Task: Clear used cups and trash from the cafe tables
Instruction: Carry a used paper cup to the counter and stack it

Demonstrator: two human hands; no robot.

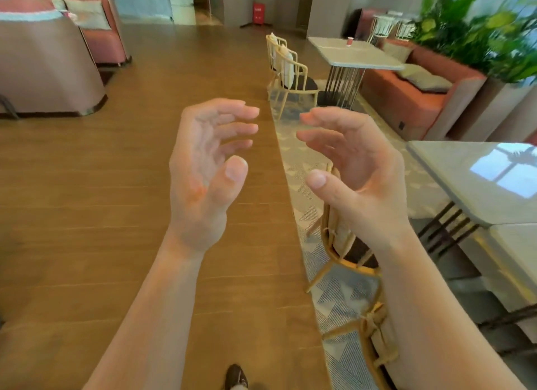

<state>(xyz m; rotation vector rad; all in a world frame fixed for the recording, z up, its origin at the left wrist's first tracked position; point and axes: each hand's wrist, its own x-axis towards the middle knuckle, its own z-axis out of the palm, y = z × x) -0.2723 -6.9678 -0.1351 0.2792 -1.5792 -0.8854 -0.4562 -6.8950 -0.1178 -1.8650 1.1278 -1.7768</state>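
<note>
Holding nothing, the left hand [207, 168] and the right hand [359, 168] hover side by side at mid-frame. Palms face each other, fingers are loosely curved and the fingertips are apart, not touching. We see bare forearms running down to the bottom edge.

Under the left arm lies the brown wood plank floor [101, 200]; under the right arm, the grey triangle-patterned rug [337, 296]. A brown shoe [236, 375] pokes in at the bottom edge. Behind the right wrist we note a light cane chair with a tied cushion [340, 241], next to the near pale glossy stone-top table [453, 168] at the right edge.

For the task item, we spot one small red paper cup [350, 41] upright on the far pale rectangular table with metal-rod legs [360, 58], upper right and well apart from both hands. Cream cane chairs with white cushions [286, 70] stand on its left. An orange upholstered bench with grey cushions [404, 97] runs along its right, and green leafy plants [479, 29] rise behind the bench. On the back wall is a red sign [258, 11], its text too blurred to read.
</note>
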